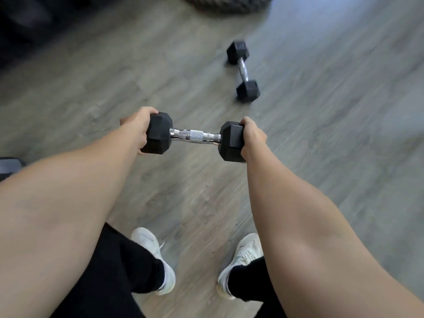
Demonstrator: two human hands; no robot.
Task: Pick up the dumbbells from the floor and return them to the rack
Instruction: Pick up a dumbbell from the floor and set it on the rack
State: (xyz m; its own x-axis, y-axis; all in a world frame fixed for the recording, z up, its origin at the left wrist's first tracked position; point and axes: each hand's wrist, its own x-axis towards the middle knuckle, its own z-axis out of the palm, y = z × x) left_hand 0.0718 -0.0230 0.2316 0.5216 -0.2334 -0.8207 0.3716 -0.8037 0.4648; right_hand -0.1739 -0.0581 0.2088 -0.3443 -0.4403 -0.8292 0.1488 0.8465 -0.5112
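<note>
A black hex dumbbell [195, 136] with a chrome knurled handle hangs level above the floor, held by both ends. My left hand [137, 127] cups its left head from outside. My right hand [252, 138] wraps its right head. The handle between them is bare. A second, similar black hex dumbbell [243, 71] lies on the grey wood floor farther ahead and to the right, pointing away from me. No rack is in view.
A coil of thick dark rope [229, 3] lies at the top edge. Dark equipment [23, 24] fills the top left corner, and a dark object [10, 165] pokes in at the left edge. My white shoes [241, 260] stand on the floor below.
</note>
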